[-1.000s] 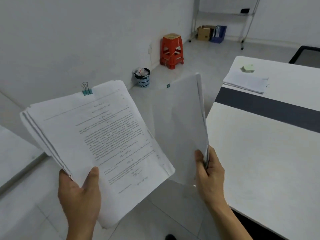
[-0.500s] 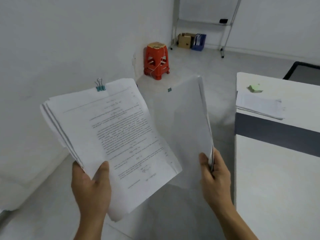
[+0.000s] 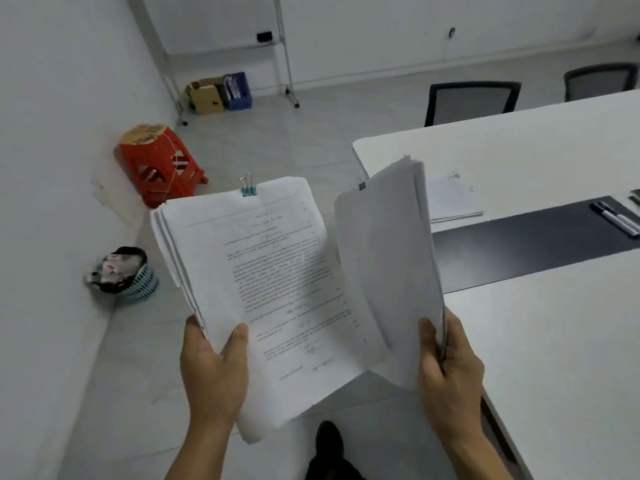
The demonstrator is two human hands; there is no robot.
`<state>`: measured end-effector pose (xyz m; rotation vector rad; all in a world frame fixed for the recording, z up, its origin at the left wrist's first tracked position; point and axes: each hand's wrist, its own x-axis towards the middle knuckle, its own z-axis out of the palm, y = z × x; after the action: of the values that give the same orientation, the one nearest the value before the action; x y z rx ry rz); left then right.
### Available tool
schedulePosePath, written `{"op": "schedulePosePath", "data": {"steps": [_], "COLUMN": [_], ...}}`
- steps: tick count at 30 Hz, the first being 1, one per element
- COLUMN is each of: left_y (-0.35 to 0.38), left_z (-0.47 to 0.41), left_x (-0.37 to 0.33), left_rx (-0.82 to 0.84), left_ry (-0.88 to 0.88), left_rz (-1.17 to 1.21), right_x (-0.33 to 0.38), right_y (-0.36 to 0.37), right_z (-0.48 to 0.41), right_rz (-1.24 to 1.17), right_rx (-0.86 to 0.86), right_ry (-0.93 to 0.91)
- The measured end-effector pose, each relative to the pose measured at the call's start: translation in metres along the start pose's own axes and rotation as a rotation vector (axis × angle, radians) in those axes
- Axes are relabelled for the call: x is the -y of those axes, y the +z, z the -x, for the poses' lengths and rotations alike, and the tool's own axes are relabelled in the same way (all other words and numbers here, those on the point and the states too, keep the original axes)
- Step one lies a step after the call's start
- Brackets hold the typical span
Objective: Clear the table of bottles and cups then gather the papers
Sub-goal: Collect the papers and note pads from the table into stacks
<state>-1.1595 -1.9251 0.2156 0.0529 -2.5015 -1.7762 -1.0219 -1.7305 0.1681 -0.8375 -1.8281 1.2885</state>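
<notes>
My left hand (image 3: 214, 372) grips a clipped white printed paper stack (image 3: 270, 278) over the floor; my right hand (image 3: 450, 368) closes its fingers (image 3: 456, 336) on a second white stack (image 3: 384, 265), held on edge. A third stack (image 3: 450, 200) lies on the white worktop (image 3: 554, 140).

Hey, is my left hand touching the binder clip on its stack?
Apart. Head view: the left hand grips the stack at its bottom edge; the clip sits on its top edge.
</notes>
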Motion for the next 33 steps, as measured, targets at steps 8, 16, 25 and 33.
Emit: {"op": "schedulePosePath", "data": {"steps": [8,16,25,33], "left_y": [0.056,0.181,0.343,0.482], "left_z": [-0.185,-0.360,-0.488,-0.527], "left_x": [-0.031,-0.027,-0.085,-0.125], "left_rx": [0.092,0.337,0.781,0.845], "left_ry": [0.026,0.044,0.208,0.236], "left_rz": [-0.008,0.013,-0.080,-0.044], "right_x": [0.031,0.007,-0.018,-0.099], "right_y": [0.132,0.230,0.264,0.233], "right_z": [-0.145,-0.262,-0.343,-0.443], "right_rz": [0.021,0.114,0.197,-0.066], "right_rx": [-0.051,-0.231,-0.748,-0.983], "right_ry": [-0.012,0.112,0.438,0.604]}}
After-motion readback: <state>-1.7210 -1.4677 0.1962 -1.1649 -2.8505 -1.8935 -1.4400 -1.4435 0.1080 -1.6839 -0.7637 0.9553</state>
